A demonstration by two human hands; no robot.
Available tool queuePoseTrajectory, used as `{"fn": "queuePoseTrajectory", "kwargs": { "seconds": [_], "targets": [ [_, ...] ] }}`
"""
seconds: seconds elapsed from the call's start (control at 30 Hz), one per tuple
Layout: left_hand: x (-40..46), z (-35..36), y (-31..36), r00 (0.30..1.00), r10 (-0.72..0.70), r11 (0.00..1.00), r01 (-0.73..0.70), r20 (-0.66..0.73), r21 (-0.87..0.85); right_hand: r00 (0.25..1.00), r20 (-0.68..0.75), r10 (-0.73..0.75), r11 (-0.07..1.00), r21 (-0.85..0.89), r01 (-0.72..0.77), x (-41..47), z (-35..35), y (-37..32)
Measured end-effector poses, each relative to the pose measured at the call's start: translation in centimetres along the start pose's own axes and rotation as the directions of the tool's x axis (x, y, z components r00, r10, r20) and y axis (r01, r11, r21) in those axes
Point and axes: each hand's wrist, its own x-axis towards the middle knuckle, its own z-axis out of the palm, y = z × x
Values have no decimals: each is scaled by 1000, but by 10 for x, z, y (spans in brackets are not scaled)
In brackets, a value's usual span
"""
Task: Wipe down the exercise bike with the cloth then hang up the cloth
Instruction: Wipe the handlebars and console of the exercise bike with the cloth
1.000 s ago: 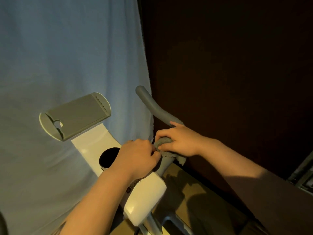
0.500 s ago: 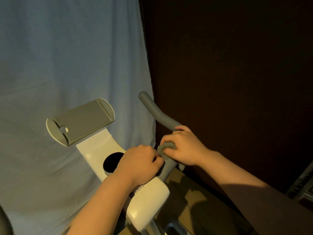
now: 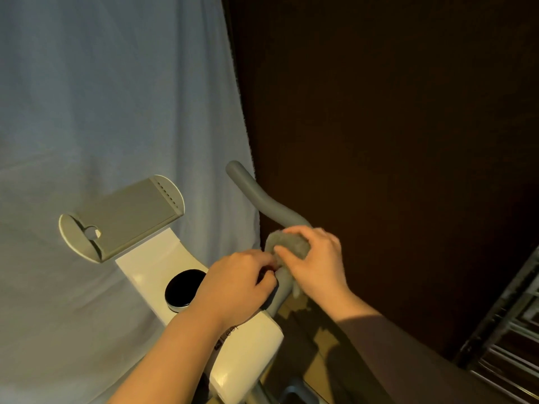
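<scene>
Cloth point(image 3: 288, 242): grey, bunched into a wad around the grey handlebar point(image 3: 262, 199) of the exercise bike point(image 3: 245, 345), where the bar bends down toward the white body. A small tail of cloth hangs below, at the wad's 5 o'clock.

Right hand point(image 3: 316, 259): at 3 o'clock of the wad, fingers curled over it, grasping cloth and bar together.

Left hand point(image 3: 233, 284): at 8 o'clock of the wad, fingers curled, fingertips meeting the cloth's lower edge; whether they pinch it cannot be told.

Black round dial point(image 3: 182, 288): set in the white body, at 9 o'clock of the left hand.

Grey tablet holder point(image 3: 125, 217): at 10 o'clock of the dial, tilted.

Pale sheet point(image 3: 102, 112): backdrop, from 9 to 12 o'clock.

Metal rack point(image 3: 513, 330): at 4 o'clock, frame edge.
</scene>
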Motion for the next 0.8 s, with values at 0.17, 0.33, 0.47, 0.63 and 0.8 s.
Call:
{"fn": "queuePoseTrajectory", "kwargs": {
  "seconds": [0.17, 0.33, 0.47, 0.63, 0.8],
  "targets": [
    [0, 1, -1, 997, 81, 993, -82, -4, -85, 914, -272, 299, 908, 376, -185, 8, 7, -1],
    [4, 1, 4, 993, 118, 986, -121, -29, -111, 844, -217, 490, 742, 612, -273, -32, 22, -15],
    [5, 2, 5, 993, 103, 988, -109, -55, -108, 712, -164, 683, 616, 653, -440, 11, 18, -6],
    [6, 2, 4, 993, 105, 987, -112, -61, -116, 691, 41, 722, 409, 780, -474, -30, 25, -23],
    [9, 2, 7, 995, 69, 985, -80, -73, -153, 637, 101, 765, 368, 743, -560, 0, 18, -8]
  ]
}}
